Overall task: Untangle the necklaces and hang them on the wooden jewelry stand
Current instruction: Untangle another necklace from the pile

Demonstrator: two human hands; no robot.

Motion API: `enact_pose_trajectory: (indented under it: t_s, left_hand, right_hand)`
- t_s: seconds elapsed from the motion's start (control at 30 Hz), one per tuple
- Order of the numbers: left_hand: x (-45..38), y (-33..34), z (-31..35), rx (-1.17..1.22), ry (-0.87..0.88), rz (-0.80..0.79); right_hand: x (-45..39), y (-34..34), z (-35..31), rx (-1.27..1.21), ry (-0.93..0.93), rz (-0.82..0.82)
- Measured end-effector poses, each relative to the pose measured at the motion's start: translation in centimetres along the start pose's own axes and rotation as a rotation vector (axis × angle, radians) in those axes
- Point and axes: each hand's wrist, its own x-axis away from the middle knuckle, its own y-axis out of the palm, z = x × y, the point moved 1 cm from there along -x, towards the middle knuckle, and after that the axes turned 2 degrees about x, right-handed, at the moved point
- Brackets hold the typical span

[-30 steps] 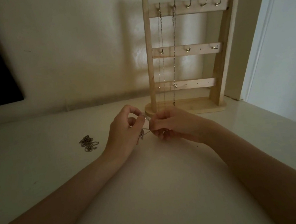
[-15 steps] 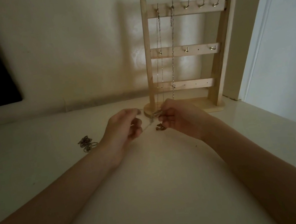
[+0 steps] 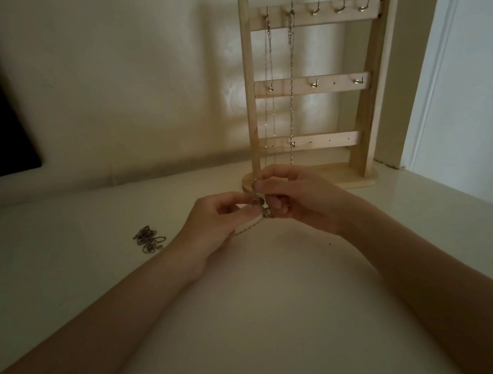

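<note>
Tabletop (image 3: 270,309) runs pale and bare across the lower half of the frame, ending at a wall behind and dropping off at a right edge in the lower right. Wooden jewelry stand (image 3: 317,89) stands in the upper right against the wall, two chains (image 3: 290,87) hanging from its top hooks. At centre, left hand (image 3: 212,222) and right hand (image 3: 300,198) meet just before the stand's base, fingertips pinching a tangled necklace (image 3: 262,211) between them. Another small tangled heap (image 3: 148,239) lies at left, apart from both hands.
</note>
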Motion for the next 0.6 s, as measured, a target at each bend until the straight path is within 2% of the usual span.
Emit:
enact_pose_trajectory:
  t_s: [0.13,0.3,0.43,0.5,0.6]
  left_hand:
    - [0.1,0.3,0.0,0.011,-0.022,0.003]
    - [-0.3,0.0,0.0,0.361,-0.134,0.049]
    - [-0.2,0.2,0.3,0.551,-0.199,0.003]
    - [-0.2,0.2,0.3,0.531,-0.201,0.01]
    - [-0.1,0.2,0.1,0.417,-0.163,0.031]
  right_hand:
    - [-0.1,-0.2,0.0,0.023,-0.007,0.025]
    - [-0.3,-0.8,0.4,0.005,0.045,0.132]
    - [-0.4,-1.3,0.5,-0.007,0.097,0.255]
    - [-0.4,-1.4,0.5,0.007,0.09,0.273]
    - [-0.4,-1.0,0.5,0.113,0.015,0.184]
